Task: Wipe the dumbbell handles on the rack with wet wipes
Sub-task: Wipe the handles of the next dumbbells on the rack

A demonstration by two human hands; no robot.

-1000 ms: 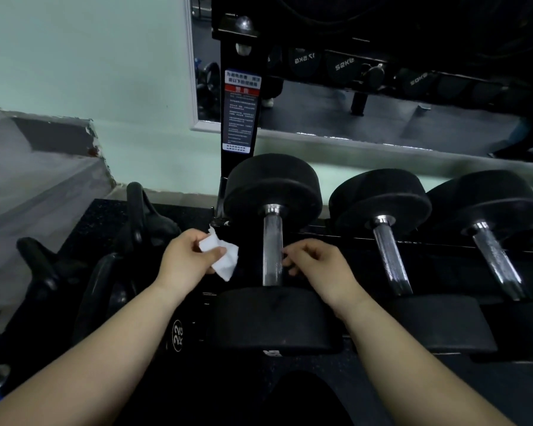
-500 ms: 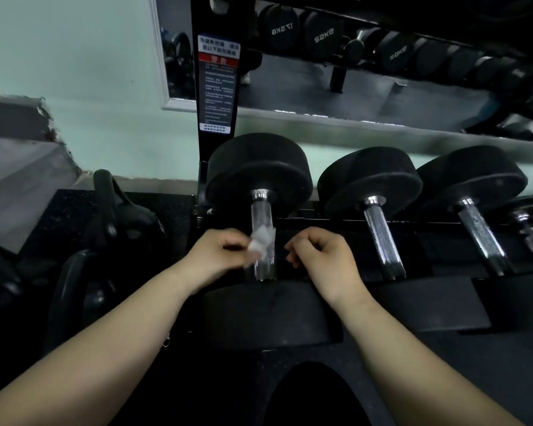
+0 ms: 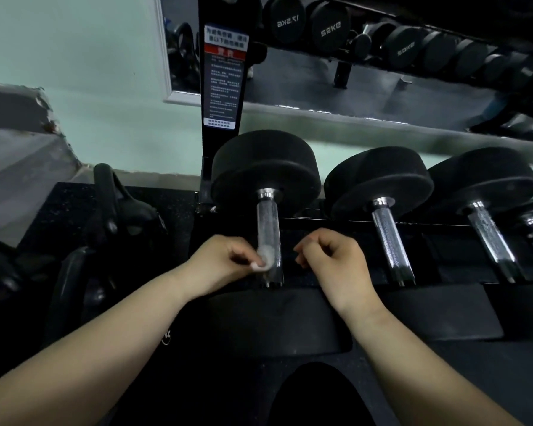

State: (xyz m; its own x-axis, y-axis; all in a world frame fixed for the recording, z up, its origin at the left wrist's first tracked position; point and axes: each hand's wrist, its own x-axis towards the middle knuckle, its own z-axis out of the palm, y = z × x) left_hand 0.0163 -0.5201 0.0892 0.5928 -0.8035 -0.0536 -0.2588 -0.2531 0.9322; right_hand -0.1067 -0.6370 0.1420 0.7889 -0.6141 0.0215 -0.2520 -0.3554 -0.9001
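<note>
White wipe (image 3: 264, 260), left hand (image 3: 223, 261) pinching, on handle (image 3: 269, 222)

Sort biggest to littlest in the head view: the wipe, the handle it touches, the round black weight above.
1. Round black weight
2. handle
3. wipe, bunched in the left hand

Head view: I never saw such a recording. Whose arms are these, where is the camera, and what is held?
No machine here: the camera sits on a person's head and looks down, so both arms are that person's own. A rack carries black dumbbells. The left hand pinches a white wipe against the shiny handle of the leftmost one. The right hand is beside that handle, fingers curled, holding nothing. At the left stand kettlebells; a mirror is behind.
</note>
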